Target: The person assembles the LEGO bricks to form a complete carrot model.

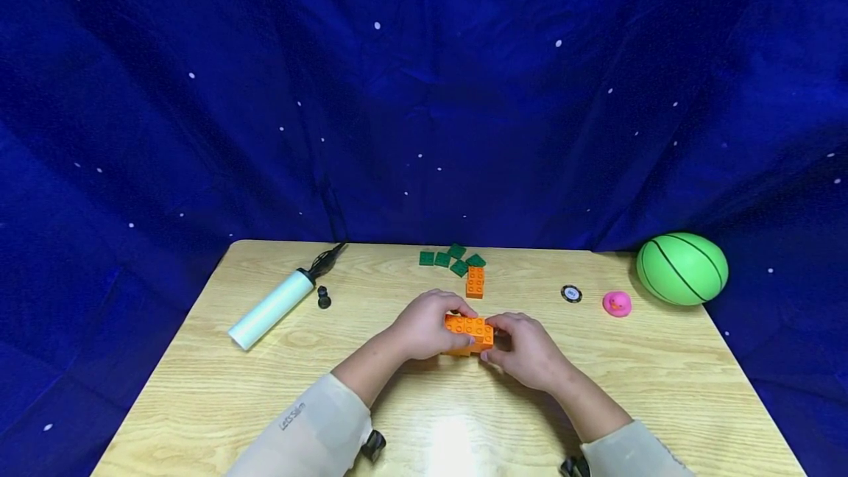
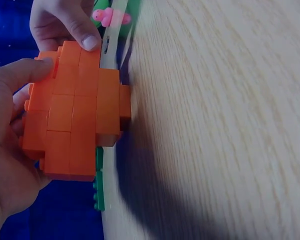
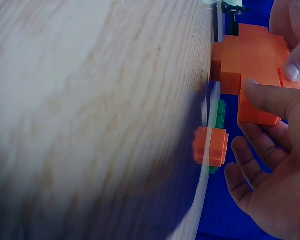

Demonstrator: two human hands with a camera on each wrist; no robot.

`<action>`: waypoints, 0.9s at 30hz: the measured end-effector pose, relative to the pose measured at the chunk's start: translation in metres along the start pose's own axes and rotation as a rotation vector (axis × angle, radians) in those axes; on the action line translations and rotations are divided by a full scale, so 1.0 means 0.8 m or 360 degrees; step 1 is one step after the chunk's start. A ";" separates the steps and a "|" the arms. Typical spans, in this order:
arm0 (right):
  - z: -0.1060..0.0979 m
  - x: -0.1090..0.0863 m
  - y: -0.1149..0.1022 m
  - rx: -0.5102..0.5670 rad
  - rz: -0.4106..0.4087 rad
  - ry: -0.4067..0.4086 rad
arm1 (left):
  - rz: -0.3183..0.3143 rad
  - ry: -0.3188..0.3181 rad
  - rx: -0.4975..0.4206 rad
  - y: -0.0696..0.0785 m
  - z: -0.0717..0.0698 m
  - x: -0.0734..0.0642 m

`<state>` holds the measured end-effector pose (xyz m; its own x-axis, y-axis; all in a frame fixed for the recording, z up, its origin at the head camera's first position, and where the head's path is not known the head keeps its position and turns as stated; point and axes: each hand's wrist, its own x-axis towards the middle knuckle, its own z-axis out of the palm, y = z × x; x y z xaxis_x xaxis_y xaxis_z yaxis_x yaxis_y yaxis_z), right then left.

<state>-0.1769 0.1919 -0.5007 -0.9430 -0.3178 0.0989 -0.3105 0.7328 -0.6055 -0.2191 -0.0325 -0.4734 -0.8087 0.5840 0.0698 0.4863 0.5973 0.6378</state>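
A stepped build of orange toy building bricks point(image 1: 469, 327) stands between both hands over the middle of the table. My left hand point(image 1: 427, 324) grips its left part, thumb on the near side and fingers behind. At the right end my right hand point(image 1: 528, 350) pinches it between thumb and fingertips. In the left wrist view the build point(image 2: 72, 112) is widest across its middle rows and narrows toward the table. Just behind it lies a loose orange brick point(image 1: 475, 282), also seen in the right wrist view. Fingers partly cover the studs on top.
Several green bricks point(image 1: 442, 260) lie near the back edge. At left are a pale hand pump point(image 1: 273, 309) and a small black piece point(image 1: 323, 297). To the right are a poker chip point(image 1: 571, 294), a pink rubber duck point(image 1: 617, 304) and a green ball point(image 1: 682, 269).
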 end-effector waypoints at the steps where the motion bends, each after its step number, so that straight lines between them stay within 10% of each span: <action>1: 0.000 0.000 0.000 0.0001 0.0011 0.0001 | 0.0002 -0.0001 0.0000 -0.001 0.000 0.000; 27: 0.001 -0.001 -0.004 -0.0009 0.0047 0.0014 | 0.0043 0.0057 -0.0191 -0.019 0.008 -0.004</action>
<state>-0.1754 0.1893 -0.4998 -0.9527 -0.2907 0.0882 -0.2833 0.7451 -0.6038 -0.2216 -0.0403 -0.4882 -0.8083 0.5776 0.1141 0.4667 0.5103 0.7224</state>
